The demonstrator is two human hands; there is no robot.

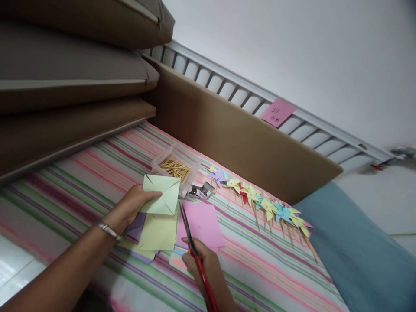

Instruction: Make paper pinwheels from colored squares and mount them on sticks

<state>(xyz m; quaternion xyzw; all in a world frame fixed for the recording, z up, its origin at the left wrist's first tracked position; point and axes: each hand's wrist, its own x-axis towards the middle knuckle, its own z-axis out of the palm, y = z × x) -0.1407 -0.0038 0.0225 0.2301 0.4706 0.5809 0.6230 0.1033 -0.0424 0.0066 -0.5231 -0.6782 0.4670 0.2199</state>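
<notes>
A square of pale green paper [169, 197] is pinched in my left hand [134, 201], the thumb lying on top of it. Slits run in from the corners of this square. My right hand [204, 262] grips a pair of scissors [202, 273] with red handles, its dark blades pointing away from me beside the green paper. Beneath the green square, a yellow sheet [158, 234] and purple paper lie in a loose pile. Close to the scissors, pink sheets [203, 223] rest on the striped cloth.
A clear plastic box [195, 171] holds many small wooden sticks. Small metallic boxes [206, 190] stand beside it. Several paper pinwheels [268, 208] on sticks form a row along a brown board [234, 130]. Stacked padded panels [78, 91] rise at left; a pink note [277, 112] hangs on the rail.
</notes>
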